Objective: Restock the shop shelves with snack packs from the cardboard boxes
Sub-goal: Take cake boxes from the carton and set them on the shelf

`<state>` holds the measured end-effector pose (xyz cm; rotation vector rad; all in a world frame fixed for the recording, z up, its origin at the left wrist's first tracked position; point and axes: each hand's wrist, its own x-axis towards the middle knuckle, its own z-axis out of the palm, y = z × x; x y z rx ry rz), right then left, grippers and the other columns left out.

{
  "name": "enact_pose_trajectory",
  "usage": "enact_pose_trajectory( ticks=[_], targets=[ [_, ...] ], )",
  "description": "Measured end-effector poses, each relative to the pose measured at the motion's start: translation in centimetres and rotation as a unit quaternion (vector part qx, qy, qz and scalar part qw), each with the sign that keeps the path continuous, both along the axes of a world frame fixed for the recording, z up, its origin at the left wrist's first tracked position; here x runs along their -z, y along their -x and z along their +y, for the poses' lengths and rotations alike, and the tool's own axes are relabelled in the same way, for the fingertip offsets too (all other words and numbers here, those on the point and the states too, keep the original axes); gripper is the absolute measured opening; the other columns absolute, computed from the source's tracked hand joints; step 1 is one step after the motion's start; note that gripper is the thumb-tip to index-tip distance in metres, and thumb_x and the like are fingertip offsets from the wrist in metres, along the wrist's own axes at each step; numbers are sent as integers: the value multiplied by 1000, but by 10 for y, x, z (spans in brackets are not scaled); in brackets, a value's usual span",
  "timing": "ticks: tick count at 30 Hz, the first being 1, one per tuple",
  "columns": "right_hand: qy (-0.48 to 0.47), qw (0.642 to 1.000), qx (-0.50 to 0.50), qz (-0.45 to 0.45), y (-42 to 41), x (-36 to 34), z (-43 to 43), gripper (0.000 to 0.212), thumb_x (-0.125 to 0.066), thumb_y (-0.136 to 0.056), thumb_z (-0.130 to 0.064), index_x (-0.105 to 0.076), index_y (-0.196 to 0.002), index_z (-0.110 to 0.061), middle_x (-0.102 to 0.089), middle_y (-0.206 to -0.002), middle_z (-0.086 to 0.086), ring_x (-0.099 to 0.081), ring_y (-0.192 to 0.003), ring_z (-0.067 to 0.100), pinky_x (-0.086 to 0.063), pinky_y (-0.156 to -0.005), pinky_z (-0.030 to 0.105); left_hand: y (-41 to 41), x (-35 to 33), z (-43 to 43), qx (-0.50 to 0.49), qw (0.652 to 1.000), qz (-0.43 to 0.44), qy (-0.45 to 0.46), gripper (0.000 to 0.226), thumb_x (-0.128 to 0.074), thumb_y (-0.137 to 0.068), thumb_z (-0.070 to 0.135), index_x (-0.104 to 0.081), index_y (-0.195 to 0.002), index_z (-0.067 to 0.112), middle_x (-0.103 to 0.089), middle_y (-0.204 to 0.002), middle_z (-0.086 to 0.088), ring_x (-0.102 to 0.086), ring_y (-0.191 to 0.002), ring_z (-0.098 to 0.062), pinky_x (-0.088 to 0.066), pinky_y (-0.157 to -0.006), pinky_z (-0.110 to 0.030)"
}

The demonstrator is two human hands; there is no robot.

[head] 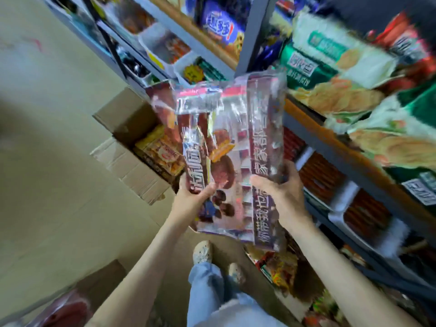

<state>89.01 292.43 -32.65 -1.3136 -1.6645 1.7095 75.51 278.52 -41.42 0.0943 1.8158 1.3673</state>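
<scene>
Beside the shelves (pixel 335 128): snack pack (pixel 226 149), held up
Left hand (pixel 197 192): gripped the pack's lower left edge
Right hand (pixel 280 190): gripped its lower right edge
Cardboard box (pixel 132 128): open, left of shelves

Even, soft daylight; heavy motion blur throughout, wide-angle bending at edges, glare on the clear snack pack (pixel 226 147).

you've got a dark brown snack pack (pixel 226 147) w/ clear glossy film, white lettering, brown cookie pics & a pink-red top strip; cardboard box (pixel 132 142) is plain tan w/ yellow-orange packs inside; shelf packs (pixel 330 67) are green & white; your jeans (pixel 212 293) are light blue; floor (pixel 59 185) pale beige
</scene>
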Motion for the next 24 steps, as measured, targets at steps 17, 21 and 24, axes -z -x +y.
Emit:
enact_pose_trajectory(
  ticks=[17,21,24],
  targets=[
    [-600,779,-96,-156,-175,-137,-2,133,-88,-57,-43,-2,-153,-12,-3,-156,27,5,-146,35,0,-113,58,-150,-228,-33,174,776,597,106,96,-76,-68,61,-32,-148,30,-48,-111,-3,-53,-94,-24,-44,-82,-34],
    [-755,576,-242,-198,-190,-211,-7,128,-89,-53,-32,-10,-155,-24,-10,-159,15,2,-147,28,14,-113,54,-178,-287,-30,203,538,814,87,99,-73,-60,68,-52,-137,9,-59,-97,-10,-62,-80,-32,-50,-73,-35],
    [-759,560,-258,-210,-202,-253,-3,118,-82,-58,-58,-21,-153,-21,-45,-143,14,-34,-139,33,-10,-115,56,-187,-335,-31,187,459,866,67,100,-72,-63,68,-49,-138,5,-60,-103,-11,-62,-88,-30,-49,-80,-37]
  ],
)
